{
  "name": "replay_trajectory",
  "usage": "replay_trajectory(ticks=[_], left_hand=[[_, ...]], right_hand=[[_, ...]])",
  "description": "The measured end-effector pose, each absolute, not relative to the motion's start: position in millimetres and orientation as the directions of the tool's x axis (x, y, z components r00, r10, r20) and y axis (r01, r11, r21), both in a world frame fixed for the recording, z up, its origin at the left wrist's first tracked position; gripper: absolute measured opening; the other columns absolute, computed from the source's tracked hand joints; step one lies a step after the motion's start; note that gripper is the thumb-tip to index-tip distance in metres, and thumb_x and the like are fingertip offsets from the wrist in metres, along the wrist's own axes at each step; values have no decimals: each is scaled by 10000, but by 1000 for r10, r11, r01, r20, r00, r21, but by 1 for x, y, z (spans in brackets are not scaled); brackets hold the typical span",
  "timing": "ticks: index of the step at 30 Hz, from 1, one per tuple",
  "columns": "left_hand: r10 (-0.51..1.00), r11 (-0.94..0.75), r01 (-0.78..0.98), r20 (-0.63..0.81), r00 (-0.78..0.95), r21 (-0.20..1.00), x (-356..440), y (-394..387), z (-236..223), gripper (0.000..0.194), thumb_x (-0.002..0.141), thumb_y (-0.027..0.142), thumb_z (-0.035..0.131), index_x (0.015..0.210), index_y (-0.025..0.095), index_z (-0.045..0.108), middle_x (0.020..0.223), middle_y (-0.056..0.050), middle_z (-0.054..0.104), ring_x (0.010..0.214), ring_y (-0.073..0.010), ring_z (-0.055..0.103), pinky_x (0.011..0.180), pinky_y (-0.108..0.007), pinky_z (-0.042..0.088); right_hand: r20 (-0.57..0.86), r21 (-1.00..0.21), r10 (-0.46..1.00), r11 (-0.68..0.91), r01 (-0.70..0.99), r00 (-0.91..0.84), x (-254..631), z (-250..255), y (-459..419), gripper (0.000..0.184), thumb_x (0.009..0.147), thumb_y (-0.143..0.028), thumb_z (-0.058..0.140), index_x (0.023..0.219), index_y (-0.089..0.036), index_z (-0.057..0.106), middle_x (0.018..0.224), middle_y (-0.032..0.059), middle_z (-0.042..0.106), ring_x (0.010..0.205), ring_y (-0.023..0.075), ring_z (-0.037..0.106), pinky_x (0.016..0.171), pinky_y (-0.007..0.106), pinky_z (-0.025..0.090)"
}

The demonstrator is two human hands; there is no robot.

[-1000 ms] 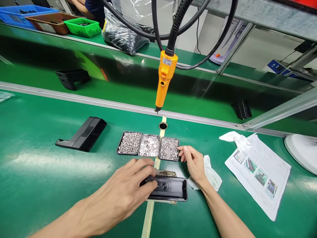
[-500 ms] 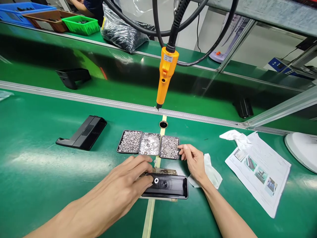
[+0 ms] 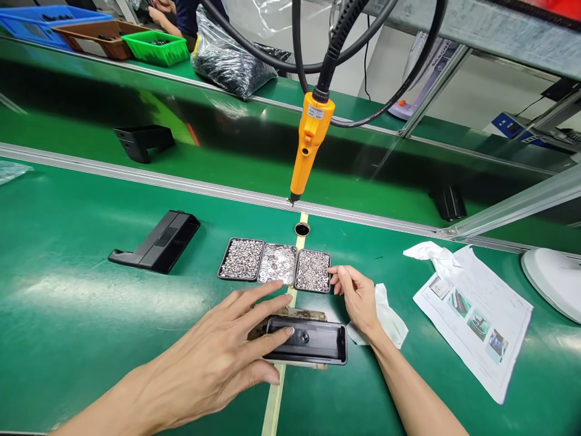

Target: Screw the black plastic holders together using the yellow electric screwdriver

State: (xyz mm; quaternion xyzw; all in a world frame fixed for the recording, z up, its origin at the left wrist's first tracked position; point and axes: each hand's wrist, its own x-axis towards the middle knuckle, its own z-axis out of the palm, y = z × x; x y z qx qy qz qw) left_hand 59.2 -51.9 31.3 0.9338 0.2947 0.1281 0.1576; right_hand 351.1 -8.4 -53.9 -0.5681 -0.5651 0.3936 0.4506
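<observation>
A long black plastic housing [image 3: 323, 349] lies open side up on a worn fixture [image 3: 305, 314]. My left hand [image 3: 222, 348] is spread over its left end. One fingertip rests on a small white washer [image 3: 292, 331] inside, mostly covering it. My right hand [image 3: 359, 298] is beside the right-hand tray of small metal parts [image 3: 313, 270], its index finger at the tray's edge. Thumb and fingers there are drawn together; whatever lies between them is hidden. Two more trays adjoin it: one of flat washers [image 3: 278, 263], one of metal hardware [image 3: 242, 258].
An orange electric screwdriver [image 3: 311, 142] hangs on a cable above the trays. A black plastic part [image 3: 158, 242] lies at left, a round gold-rimmed piece [image 3: 302, 229] behind the trays. At right are a cloth [image 3: 389, 318] and instruction sheet [image 3: 476, 321]. A co-worker's hand [image 3: 162, 11] shows beyond.
My left hand's fingers have spread apart from a closer grip, and a fingertip now presses onto the washer that lay uncovered before. My right hand has stayed by the tray.
</observation>
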Motion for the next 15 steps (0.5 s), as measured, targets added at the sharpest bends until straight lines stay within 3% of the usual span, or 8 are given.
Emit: replay_trajectory(ticks=[3, 9, 15], left_hand=[[585, -776, 510, 121, 802, 372, 59, -52, 27, 508, 995, 466, 628, 1470, 311, 535, 1674, -93, 330, 1549, -408, 244, 1093, -690, 456], [528, -804, 418, 181, 830, 423, 67, -48, 21, 673, 922, 584, 669, 1522, 350, 473, 1647, -128, 377, 1536, -421, 285, 1060, -709, 475], [504, -828, 419, 167, 847, 373, 71, -44, 20, 629, 934, 639, 604, 1467, 313, 532, 1664, -129, 344, 1560, -419, 219, 1079, -688, 464]], right_hand=[[64, -956, 997, 46, 289, 51, 351, -53, -9, 376, 1042, -466, 515, 1023, -209, 789, 742, 5, 647, 608, 126, 573, 606, 267, 460], [65, -954, 996, 47, 297, 52, 351, -54, -8, 385, 1039, -474, 511, 1028, -208, 788, 736, 11, 650, 608, 132, 574, 592, 268, 457], [64, -954, 997, 47, 295, 49, 352, -55, -8, 381, 1037, -474, 512, 1030, -210, 787, 743, 12, 657, 610, 133, 577, 595, 267, 463]])
